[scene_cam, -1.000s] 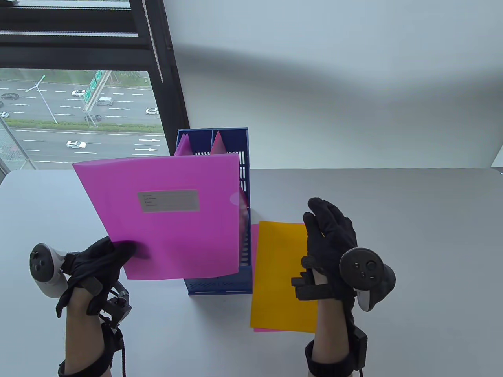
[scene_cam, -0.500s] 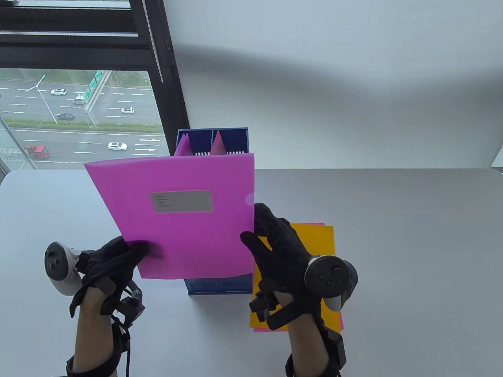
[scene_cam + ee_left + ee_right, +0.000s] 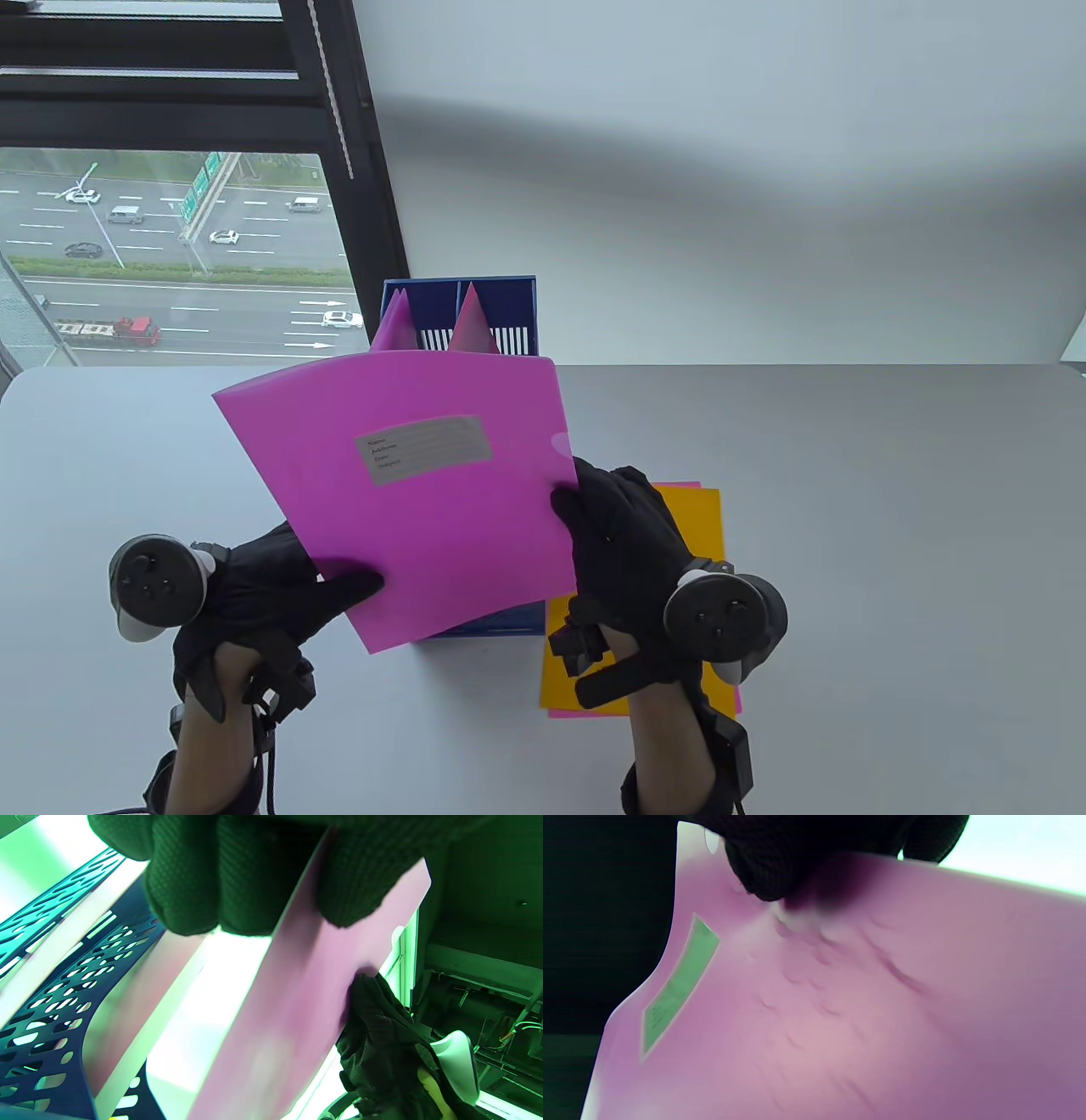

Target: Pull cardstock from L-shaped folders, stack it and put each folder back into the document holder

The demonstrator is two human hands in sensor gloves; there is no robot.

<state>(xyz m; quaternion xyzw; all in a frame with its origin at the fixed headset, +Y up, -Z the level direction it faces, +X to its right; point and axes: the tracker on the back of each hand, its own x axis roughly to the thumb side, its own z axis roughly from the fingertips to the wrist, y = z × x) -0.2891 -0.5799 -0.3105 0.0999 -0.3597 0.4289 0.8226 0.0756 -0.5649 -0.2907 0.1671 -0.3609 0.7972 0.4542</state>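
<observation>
Your left hand pinches the folder's lower corner; your right hand pinches its edge, the holder beyond your fingers.

The left hand is raised above the table, thumb laid across the front of the pink folder at its lower left corner, fingers curled behind it. The right hand pinches the folder's right edge, thumb in front, its back and tracker facing up
</observation>
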